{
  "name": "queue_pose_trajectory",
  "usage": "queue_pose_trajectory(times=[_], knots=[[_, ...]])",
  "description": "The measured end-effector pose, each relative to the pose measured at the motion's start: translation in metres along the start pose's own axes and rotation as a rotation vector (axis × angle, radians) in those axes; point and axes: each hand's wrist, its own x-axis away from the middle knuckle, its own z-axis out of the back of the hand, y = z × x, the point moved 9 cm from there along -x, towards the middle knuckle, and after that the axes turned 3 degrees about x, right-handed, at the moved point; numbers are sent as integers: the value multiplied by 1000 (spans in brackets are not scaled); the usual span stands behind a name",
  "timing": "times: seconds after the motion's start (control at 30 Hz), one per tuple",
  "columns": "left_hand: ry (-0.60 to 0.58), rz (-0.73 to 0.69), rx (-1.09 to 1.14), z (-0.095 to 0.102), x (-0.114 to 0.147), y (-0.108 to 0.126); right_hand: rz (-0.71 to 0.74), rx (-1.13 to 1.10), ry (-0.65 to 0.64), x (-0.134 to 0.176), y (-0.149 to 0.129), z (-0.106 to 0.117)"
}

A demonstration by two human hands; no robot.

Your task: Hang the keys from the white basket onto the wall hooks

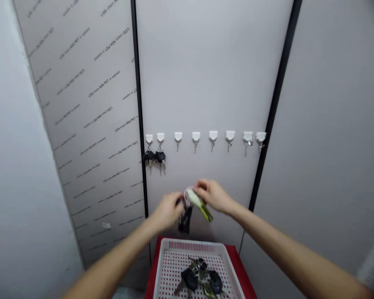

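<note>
My left hand is closed on a bunch of dark keys, blurred, hanging below the fingertips. Close beside it, my right hand pinches a key ring that looks thin and pinkish. From that ring hangs a pale whitish-green tag, with a yellow-green and black piece below it. The ring and the dark keys touch or overlap; whether they are joined I cannot tell. Both hands are in front of the wall panel, above a white perforated basket.
Several white hooks run in a row across the grey panel. Black-headed keys and another similar set hang from the two leftmost. More keys lie in the basket, which stands on a red surface.
</note>
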Motion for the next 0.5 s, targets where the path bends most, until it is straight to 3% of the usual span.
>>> queue_pose_trajectory(times=[0.13,0.2,0.27,0.3,0.37,0.47,0.5], knots=[[-207,176,42,-89,68,-48,-86,-41,-223,55,46,-78],[-303,211,93,-115,91,-62,-149,-95,-372,75,60,-107],[-362,216,134,-120,99,-69,-173,-154,-516,82,60,-121],[-333,220,147,-110,95,-72,-164,-170,-542,78,53,-120],[-99,245,153,-60,70,-78,-109,-164,-452,50,31,-101],[504,288,121,55,32,-84,-11,-113,-98,-12,-14,-53],[648,292,100,86,22,-83,12,-101,24,-31,-29,-40]])
